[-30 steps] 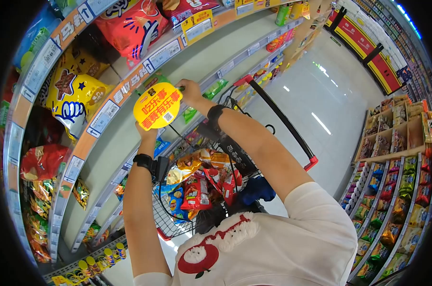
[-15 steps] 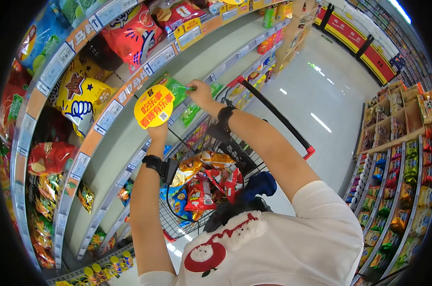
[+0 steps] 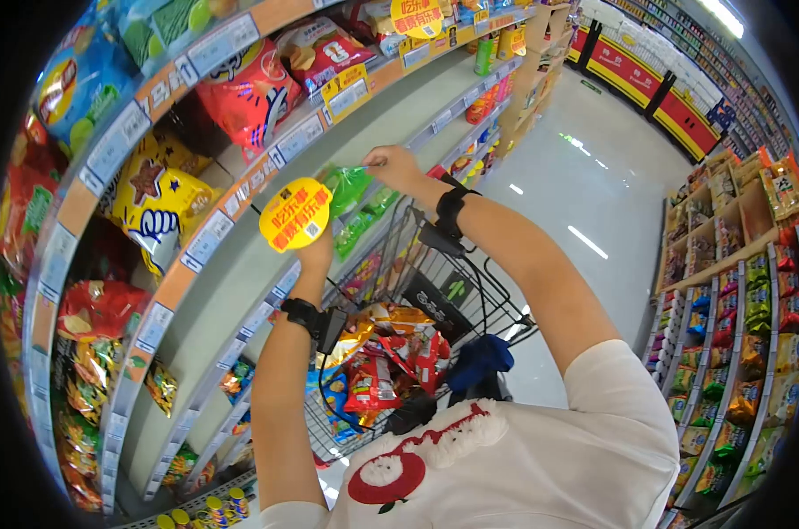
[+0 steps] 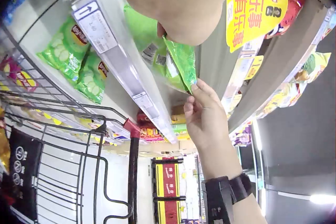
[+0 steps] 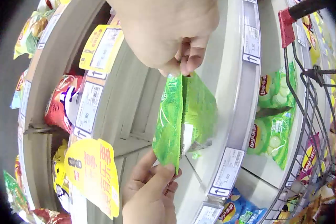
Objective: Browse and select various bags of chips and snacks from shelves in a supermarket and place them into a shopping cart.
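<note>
A green chip bag (image 3: pixel 347 185) is held between both hands over the middle shelf. My right hand (image 3: pixel 398 167) pinches one end of its edge, as the left wrist view also shows with the right hand (image 4: pixel 205 113) at the bag's corner. At the opposite end, the left hand (image 5: pixel 152 192) pinches the edge between thumb and fingers. The edge of the bag (image 5: pixel 170 124) runs taut from hand to hand. In the head view a round yellow sign (image 3: pixel 295 214) on the shelf covers part of the left hand (image 3: pixel 316 251).
Below the arms stands a wire shopping cart (image 3: pixel 457 304) with several snack bags (image 3: pixel 373 379) in it. More green chip bags (image 5: pixel 273 134) lie on a lower shelf. Large snack bags (image 3: pixel 250 93) fill the upper shelf, and a snack rack (image 3: pixel 752 353) stands across the aisle.
The green bag shows more beside the yellow sign than a second ago. The right hand has moved right, away from the sign, with the bag's end; the head view has shifted slightly.
</note>
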Demonstrator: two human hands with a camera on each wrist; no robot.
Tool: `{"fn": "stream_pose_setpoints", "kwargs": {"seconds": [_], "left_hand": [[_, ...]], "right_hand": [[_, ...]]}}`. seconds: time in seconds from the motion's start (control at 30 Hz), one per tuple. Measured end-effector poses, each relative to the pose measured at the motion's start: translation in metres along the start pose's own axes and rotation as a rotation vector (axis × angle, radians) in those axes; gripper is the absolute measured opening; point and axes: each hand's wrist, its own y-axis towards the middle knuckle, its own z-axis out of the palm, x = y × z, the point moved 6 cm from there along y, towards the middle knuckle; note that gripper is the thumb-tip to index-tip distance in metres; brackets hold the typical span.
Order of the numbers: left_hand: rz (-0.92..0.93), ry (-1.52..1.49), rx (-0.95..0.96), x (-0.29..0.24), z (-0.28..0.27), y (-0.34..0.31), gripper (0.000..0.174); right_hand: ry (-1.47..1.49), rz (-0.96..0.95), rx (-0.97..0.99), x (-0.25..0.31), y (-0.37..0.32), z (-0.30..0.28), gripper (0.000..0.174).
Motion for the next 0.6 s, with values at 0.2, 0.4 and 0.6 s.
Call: {"fn": "stream_pose_setpoints", "kwargs": {"seconds": [0.2,0.4,0.6], "left_hand": [[-0.349,-0.264,0.16,-0.024,0.05,0.025,0.027],[-0.322,-0.056,0.117,-0.032,0.118,0.056,0.032],[-0.278,0.065,0.169,-0.042,0.163,0.071,0.034]], "right_hand": [[0.151,0.093,0.065,-0.041,0.036,-0.038,0.005],[0.064,-0.067,-0.049,-0.113,0.068,-0.06,0.01],[-0.024,-0.234,0.021,-0.146,0.074,-0.074,0.022]]}}
